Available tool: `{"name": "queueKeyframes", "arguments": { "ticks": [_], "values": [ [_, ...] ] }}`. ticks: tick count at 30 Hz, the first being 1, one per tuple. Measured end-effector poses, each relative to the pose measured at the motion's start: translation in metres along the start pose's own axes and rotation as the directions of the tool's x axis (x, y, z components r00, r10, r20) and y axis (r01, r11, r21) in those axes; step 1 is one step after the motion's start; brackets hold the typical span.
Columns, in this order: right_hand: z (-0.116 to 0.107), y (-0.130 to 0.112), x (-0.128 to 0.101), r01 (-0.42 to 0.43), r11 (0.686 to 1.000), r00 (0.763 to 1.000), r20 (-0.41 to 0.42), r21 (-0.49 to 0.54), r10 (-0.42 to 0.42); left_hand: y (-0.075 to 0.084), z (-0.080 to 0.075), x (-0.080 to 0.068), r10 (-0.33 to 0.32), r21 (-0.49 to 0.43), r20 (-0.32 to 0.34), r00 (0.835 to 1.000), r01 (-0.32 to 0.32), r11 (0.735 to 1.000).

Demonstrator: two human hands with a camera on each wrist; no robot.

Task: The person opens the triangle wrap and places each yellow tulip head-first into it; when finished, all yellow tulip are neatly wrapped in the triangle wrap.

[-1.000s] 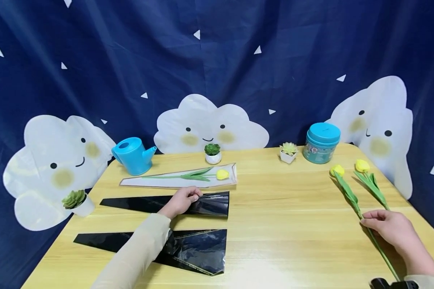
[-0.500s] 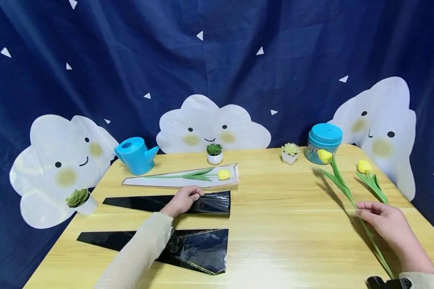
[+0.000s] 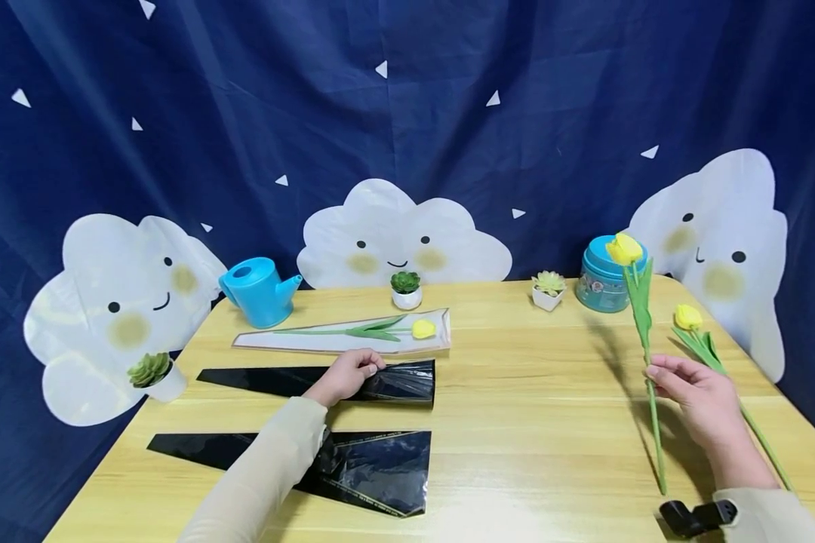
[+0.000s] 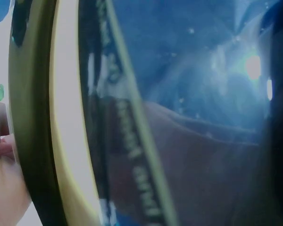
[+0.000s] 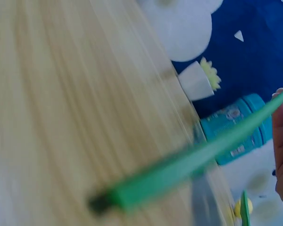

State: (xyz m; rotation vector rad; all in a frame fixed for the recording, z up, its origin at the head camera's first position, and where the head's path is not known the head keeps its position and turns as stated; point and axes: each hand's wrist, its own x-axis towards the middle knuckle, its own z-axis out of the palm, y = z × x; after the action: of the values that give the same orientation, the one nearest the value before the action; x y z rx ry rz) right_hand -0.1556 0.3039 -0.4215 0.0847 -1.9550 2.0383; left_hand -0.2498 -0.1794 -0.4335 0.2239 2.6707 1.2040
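Raised tulip [image 3: 635,302]: stem near upright above the table [image 3: 530,422], at 3 o'clock; right hand [image 3: 693,400] fingers pinched on its stem | left hand [image 3: 345,375]: fingers curled onto the upper black sleeve [image 3: 394,381], table centre | second tulip [image 3: 702,343]: lying flat, just right of the raised one | teal tin [image 3: 601,283]: 1 o'clock.

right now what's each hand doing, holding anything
Left hand: gripping the edge of the upper black wrapping sleeve on the table.
Right hand: pinching a yellow tulip by its stem, raised off the table.
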Motion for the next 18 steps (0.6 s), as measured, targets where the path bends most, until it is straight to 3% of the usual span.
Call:
{"name": "queueKeyframes", "arguments": {
  "ticks": [7,13,18],
  "values": [
    [0.028,0.006,0.005,0.043,0.953,0.996,0.064,0.301,-0.066,0.001,-0.001,-0.002,-0.003,0.012,-0.003,1.000,0.003,1.000],
    [0.047,0.007,0.011,0.040,0.910,0.994,0.076,0.412,-0.078,0.004,-0.002,-0.002,-0.009,-0.010,-0.003,1.000,0.009,1.000],
    [0.066,0.010,0.016,0.052,0.866,0.998,0.010,0.498,-0.066,0.002,-0.003,-0.002,-0.012,-0.016,0.004,1.000,0.012,1.000]
  ]
}}
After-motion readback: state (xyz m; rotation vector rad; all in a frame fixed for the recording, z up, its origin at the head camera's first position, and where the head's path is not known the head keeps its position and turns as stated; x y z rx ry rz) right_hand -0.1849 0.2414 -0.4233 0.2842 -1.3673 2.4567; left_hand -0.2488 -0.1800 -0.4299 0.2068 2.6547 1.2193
